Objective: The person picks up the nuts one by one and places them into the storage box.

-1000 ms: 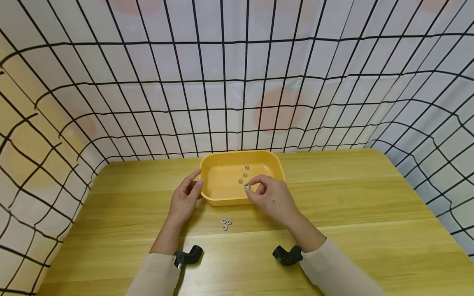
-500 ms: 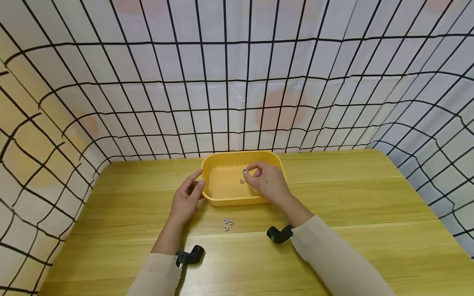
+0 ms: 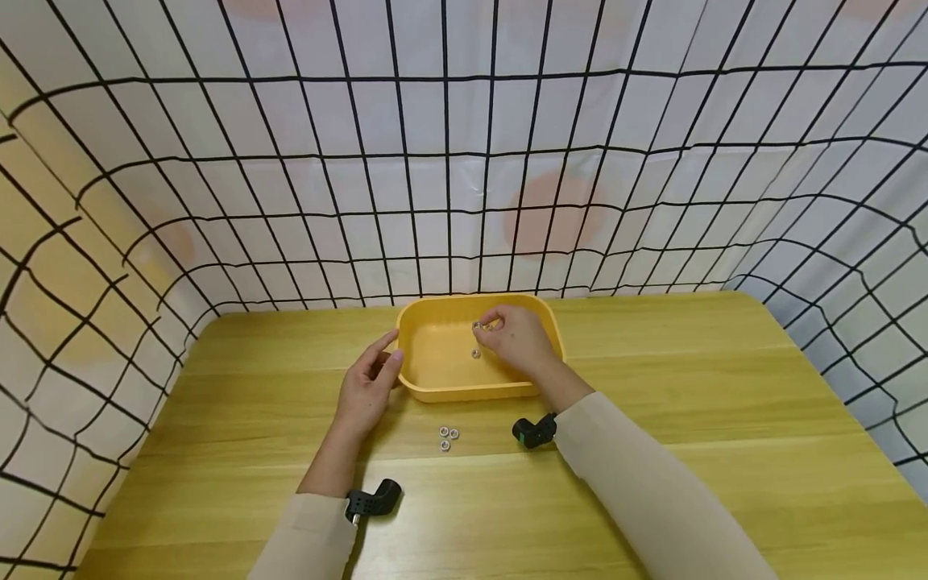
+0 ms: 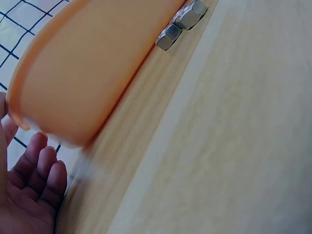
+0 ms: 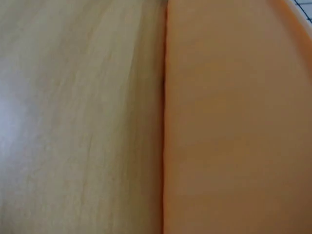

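Note:
My left hand (image 3: 365,392) is at the left end of a yellow plastic tray (image 3: 438,354), thumb and index fingertips touching its rim. In the left wrist view, the other fingers (image 4: 46,165) bend loosely outside the tray wall. Over the inside of the tray, my right hand (image 3: 520,340) pinches a small metal nut (image 3: 476,325) between thumb and index finger. Another nut lies on the tray floor below those fingertips, and a further one shows just behind them. The right wrist view holds only the tray's outer wall (image 5: 234,122) and wood, with no hand.
Three nuts (image 3: 445,432) sit close together on the wooden table (image 3: 689,387), in front of the tray. Black wire grid panels (image 3: 449,213) stand along the back and both sides, before a pale curtain.
My right hand has moved with the nut from the tray's near rim toward its back, its forearm reaching farther forward. The left hand stays at the rim.

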A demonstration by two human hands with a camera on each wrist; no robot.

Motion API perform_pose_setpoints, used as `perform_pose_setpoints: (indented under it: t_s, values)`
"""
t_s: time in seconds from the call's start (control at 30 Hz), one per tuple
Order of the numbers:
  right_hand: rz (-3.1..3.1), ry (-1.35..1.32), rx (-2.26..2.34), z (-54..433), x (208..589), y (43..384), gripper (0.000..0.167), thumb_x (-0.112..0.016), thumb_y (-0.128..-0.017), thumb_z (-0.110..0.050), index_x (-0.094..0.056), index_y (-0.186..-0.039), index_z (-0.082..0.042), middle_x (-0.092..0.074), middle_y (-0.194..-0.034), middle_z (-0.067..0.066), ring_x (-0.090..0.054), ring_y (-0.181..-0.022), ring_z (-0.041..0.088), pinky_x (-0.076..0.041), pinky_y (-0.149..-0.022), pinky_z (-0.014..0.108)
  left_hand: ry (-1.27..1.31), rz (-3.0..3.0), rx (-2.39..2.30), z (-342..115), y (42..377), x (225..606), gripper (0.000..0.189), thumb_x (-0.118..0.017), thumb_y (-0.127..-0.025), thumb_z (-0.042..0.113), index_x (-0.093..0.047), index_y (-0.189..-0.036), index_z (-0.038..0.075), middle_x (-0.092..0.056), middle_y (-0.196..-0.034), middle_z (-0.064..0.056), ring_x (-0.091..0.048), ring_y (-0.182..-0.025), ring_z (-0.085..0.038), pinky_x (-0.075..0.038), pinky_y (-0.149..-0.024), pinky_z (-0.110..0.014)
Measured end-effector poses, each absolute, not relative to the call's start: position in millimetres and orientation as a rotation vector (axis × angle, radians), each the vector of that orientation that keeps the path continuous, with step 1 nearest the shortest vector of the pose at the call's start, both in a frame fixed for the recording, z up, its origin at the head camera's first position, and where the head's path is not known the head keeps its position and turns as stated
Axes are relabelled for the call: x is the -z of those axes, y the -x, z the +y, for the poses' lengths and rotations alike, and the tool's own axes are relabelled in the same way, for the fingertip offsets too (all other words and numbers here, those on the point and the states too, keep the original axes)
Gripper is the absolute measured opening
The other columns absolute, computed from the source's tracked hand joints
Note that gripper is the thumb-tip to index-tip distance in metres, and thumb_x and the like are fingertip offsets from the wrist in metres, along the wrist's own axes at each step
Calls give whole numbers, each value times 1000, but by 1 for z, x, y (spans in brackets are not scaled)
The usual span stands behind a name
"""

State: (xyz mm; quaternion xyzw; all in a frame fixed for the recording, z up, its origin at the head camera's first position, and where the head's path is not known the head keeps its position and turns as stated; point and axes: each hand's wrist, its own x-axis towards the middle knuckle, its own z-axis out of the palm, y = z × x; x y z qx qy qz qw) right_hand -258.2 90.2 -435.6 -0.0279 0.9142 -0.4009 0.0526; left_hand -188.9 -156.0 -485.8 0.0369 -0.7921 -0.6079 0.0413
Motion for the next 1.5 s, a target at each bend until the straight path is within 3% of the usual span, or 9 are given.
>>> perform_pose_setpoints:
  t_s: [0.5,1.0,1.5]
  values:
    - [2735,96,1225,91,437,260,21,-77,-91,-32,-72,-104,-16,-59,-79,3,-49,-61,15,-38,-55,26,-123,-2440,1861,-156,189,486,42,-59,-104,42,-57,-145,33,-62,-105,-8,-58,-89,-19,-51,-78,-24]
    - [2706,105,1254,91,440,260,22,-75,-93,-27,-70,-111,-14,-63,-81,4,-51,-63,15,-39,-56,26,-120,-2423,1862,-156,190,486,41,-60,-104,40,-58,-144,34,-63,-104,-9,-59,-88,-19,-51,-77,-23]
    - [2746,146,1413,90,430,255,22,-73,-95,-28,-72,-112,-14,-63,-75,0,-46,-55,14,-33,-50,23,-145,-2443,1883,-154,187,477,44,-58,-106,30,-55,-149,22,-63,-107,-14,-60,-91,-25,-50,-77,-21]
